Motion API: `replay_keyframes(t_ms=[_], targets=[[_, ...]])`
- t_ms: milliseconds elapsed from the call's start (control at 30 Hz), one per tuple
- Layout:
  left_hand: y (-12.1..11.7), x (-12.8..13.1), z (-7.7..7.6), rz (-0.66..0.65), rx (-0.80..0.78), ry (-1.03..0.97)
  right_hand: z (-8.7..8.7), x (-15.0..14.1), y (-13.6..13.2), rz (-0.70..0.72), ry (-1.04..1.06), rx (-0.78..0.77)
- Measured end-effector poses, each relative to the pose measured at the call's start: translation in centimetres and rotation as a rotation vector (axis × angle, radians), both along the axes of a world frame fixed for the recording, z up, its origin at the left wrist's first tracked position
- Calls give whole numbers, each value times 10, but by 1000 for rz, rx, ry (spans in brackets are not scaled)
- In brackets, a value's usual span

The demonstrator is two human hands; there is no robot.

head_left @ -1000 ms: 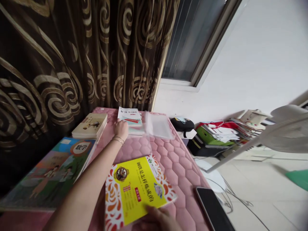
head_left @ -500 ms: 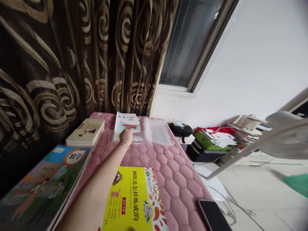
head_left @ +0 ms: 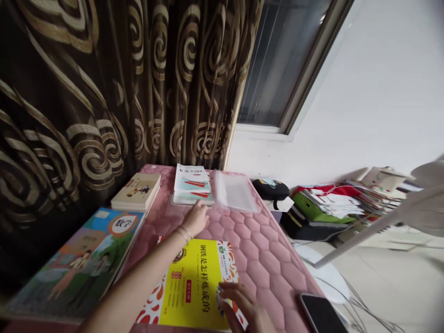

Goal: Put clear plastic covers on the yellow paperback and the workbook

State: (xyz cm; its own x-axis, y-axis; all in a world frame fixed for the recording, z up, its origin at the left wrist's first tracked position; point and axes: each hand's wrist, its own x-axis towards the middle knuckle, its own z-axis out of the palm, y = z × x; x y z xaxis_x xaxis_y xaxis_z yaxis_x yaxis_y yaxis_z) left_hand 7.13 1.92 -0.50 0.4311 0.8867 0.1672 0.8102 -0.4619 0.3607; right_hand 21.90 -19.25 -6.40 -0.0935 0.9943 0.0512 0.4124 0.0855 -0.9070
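My left hand (head_left: 195, 219) reaches forward over the pink quilted surface, nearest to a small stack of white booklets (head_left: 192, 179) with red pencils on the cover. It is apart from them, with loosely stretched fingers and nothing visible in them. Beneath my left forearm and both hands' reach lies a yellow book (head_left: 194, 282) with a red-and-white patterned border. My right hand (head_left: 244, 305) hovers at or touches that book's near right corner, thumb and fingers apart; contact is unclear. Translucent plastic covers (head_left: 236, 192) lie to the right of the booklets.
On the left lie a large textbook stack (head_left: 79, 263) and a beige book stack (head_left: 137, 189) beside a patterned curtain (head_left: 187, 83). A phone (head_left: 321, 312) rests at the right edge. Beyond are a black case (head_left: 270, 188), piled papers and a white fan (head_left: 381, 231).
My left hand has let go of the white booklet and drawn back toward me. My right hand has come into view over the yellow book. The view has shifted slightly left.
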Motion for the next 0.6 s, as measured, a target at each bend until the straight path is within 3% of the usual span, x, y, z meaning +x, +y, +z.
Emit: replay_keyframes(t_ms=[133,267,400,600], targets=[[-72,-25,-15,-341,-158,-9,-3,17,12,102,-281,98],[-123,-68,-18,-361,-391,137,-28,28,18,242,-389,83],[-148,-101,-18,-281,-485,218,-32,29,22,371,-479,-9],[-153,-111,-22,-240,-486,217,-6,17,17,314,-511,-18]])
